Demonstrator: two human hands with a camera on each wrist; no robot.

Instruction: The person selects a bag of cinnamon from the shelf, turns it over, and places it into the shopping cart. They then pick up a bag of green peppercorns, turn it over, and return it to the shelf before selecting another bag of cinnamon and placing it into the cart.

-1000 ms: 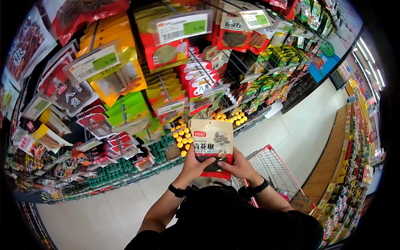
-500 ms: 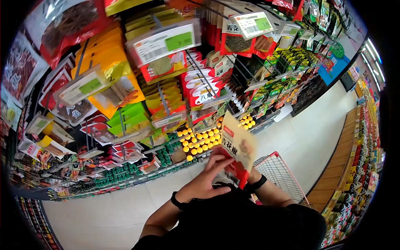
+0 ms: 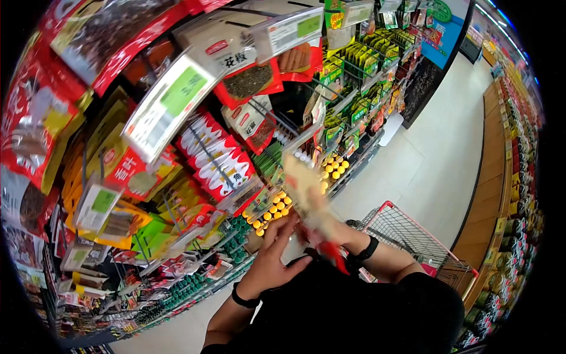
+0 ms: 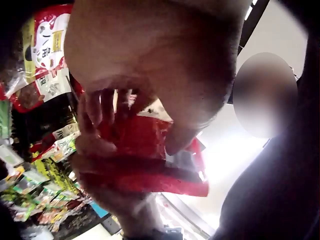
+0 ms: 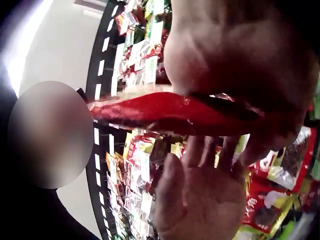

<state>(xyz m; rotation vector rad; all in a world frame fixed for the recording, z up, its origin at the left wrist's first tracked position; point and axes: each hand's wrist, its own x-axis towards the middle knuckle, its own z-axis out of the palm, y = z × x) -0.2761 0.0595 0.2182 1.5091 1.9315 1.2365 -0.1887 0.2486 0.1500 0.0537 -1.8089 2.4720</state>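
A cream and red packet of peppercorns [image 3: 303, 183] is turned nearly edge-on in front of the person's body, blurred in the head view. My right hand [image 3: 339, 235] grips its lower part; in the right wrist view the red bottom of the packet [image 5: 155, 111] sticks out below that hand. Beside it, my left hand [image 3: 268, 265] has its fingers loosely extended and its thumb apart, fingertips close to the packet's face. The left palm [image 5: 200, 205] shows unfolded in the right wrist view. From the left wrist, the right hand [image 4: 112, 200] appears behind the packet.
Spice packets [image 3: 244, 74] hang on hooks along the shelf ahead and to the left, with price tags [image 3: 171, 106] jutting out. Yellow-capped bottles [image 3: 274, 212] stand lower down. A wire shopping cart [image 3: 407, 233] is at the right, near a wooden-fronted display [image 3: 492, 159].
The packet went from facing me in both hands to edge-on in the right hand; the left hand has let go. The head view has shifted, bringing the hanging packets closer.
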